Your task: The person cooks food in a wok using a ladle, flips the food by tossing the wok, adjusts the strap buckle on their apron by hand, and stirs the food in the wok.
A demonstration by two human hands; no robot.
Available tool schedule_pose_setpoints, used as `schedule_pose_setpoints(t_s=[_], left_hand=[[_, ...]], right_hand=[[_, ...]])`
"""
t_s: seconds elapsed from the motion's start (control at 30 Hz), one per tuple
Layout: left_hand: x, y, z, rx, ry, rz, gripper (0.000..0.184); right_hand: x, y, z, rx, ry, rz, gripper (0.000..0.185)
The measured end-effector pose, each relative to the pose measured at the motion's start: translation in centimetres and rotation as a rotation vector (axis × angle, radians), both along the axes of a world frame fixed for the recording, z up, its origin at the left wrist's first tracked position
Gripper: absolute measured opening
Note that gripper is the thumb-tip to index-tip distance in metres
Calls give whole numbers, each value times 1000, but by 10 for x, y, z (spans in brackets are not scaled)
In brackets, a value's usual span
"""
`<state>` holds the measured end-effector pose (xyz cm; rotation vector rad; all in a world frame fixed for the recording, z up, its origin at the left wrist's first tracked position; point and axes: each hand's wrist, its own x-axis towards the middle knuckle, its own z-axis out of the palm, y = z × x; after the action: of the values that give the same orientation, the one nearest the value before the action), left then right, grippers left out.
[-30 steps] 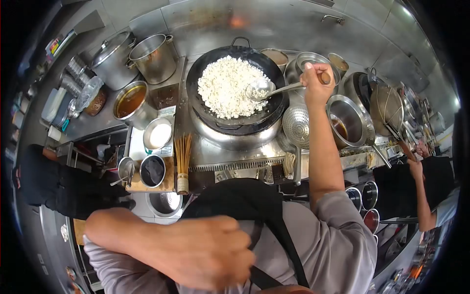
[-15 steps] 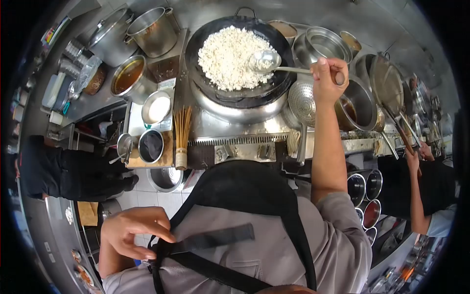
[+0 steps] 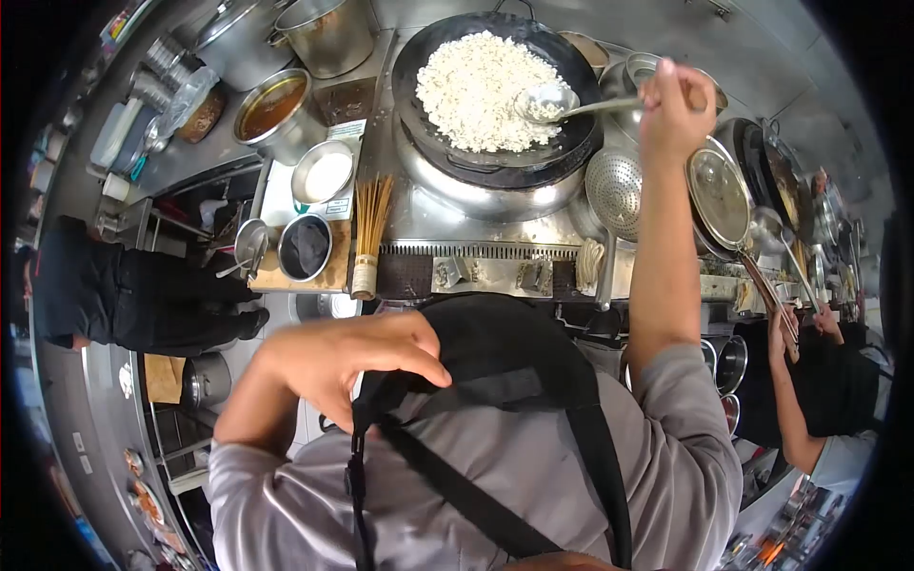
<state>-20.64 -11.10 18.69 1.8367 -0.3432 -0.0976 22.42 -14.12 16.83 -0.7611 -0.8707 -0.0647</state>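
Two hands noted: right hand (image 3: 678, 107) closed around the ladle (image 3: 550, 101), bowl at the right side of the rice (image 3: 484, 88) in the wok (image 3: 574, 65); left hand (image 3: 357, 362) at the apron strap (image 3: 369, 404), grip cannot be told; skimmer (image 3: 614, 190) crowds the wok's right; bamboo brush (image 3: 369, 228) well apart, steel counter (image 3: 402, 215) showing between, to the slotted strip (image 3: 476, 250).

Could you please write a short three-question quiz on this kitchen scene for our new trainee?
1. Which hand holds the ladle?
2. True or false: the bamboo brush is outside the wok, nearer the person's body.
3. What does the wok contain: a) dark broth, b) white crumbly food, c) green vegetables?

Key:
1. The right hand.
2. True.
3. b.
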Motion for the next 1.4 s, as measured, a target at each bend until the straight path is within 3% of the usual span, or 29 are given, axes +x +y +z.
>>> schedule_pose_setpoints(t_s=[0.03, 0.07, 0.1, 0.13, 0.17, 0.23, 0.27, 0.3, 0.33, 0.4, 0.43, 0.5, 0.57, 0.63, 0.7, 0.77, 0.8, 0.9, 0.93, 1.03, 1.07, 1.1, 1.17, 1.23, 1.3, 1.37, 1.4], left_hand=[[17, 16, -5, -63, -9, -238, 76], [27, 32, -32, -311, 47, -296, 86], [32, 41, -44, -586, 275, -118, 75], [48, 43, -55, -465, 294, 217, 58], [75, 55, -73, -72, 151, 478, 43], [117, 67, -96, 771, -213, 749, 37], [133, 75, -112, 772, -219, 746, 37], [149, 82, -130, 779, -284, 803, 31], [161, 89, -145, 783, -350, 859, 26], [179, 100, -162, 826, -296, 859, 21], [184, 104, -171, 870, -236, 860, 17], [195, 116, -183, 796, -281, 930, 20], [199, 127, -188, 814, -223, 789, 28], [200, 132, -193, 836, -172, 784, 31], [201, 130, -193, 854, -108, 773, 35], [200, 127, -190, 860, -102, 804, 38], [199, 125, -190, 861, -105, 798, 38], [201, 128, -187, 864, -110, 783, 37], [198, 125, -190, 866, -100, 783, 38], [200, 128, -188, 860, -143, 796, 38], [200, 127, -188, 841, -177, 803, 38], [200, 128, -189, 843, -179, 800, 38], [202, 129, -193, 849, -196, 812, 37], [203, 129, -193, 837, -192, 818, 37], [199, 125, -197, 819, -178, 829, 36], [202, 129, -195, 833, -193, 816, 36], [203, 133, -194, 837, -196, 816, 36]], right_hand=[[-2, 3, 17, 27, -24, -15, 11], [-8, 0, 39, 29, -28, -16, 11], [-17, -3, 63, 106, -101, 66, 11], [-27, -4, 83, 185, -175, 146, 10], [-43, -3, 97, 189, -178, 144, 10], [-74, 8, 109, 233, -106, 141, 13], [-86, 16, 110, 244, -78, 139, 14], [-68, 34, 93, 245, -385, 217, 11], [-76, 58, 67, 147, -288, 133, 12], [-73, 121, -5, -159, -331, -52, 13], [-74, 125, -10, -131, -267, -139, 16], [-60, 118, 30, -209, -79, 138, 18], [-40, 112, 67, -150, -33, 16, 15], [-46, 86, 101, 14, 0, 132, 16], [-42, 86, 96, 51, 22, 92, 17], [-10, 114, 46, 69, -65, 34, 18], [-3, 135, 13, -56, -5, -42, 18], [27, 143, 39, -68, -1, 98, 19], [6, 138, 70, -132, 223, -43, 18], [-1, 120, 108, -26, 18, 37, 19], [-8, 121, 109, -3, 69, 12, 20], [8, 140, 89, -1, 69, 9, 20], [53, 191, 26, -54, -10, -246, 20], [43, 189, 27, -136, 45, -338, 20], [57, 183, 54, -233, 51, -182, 19], [64, 158, 100, -96, 129, -64, 17], [62, 131, 117, -22, 287, 351, 17]])
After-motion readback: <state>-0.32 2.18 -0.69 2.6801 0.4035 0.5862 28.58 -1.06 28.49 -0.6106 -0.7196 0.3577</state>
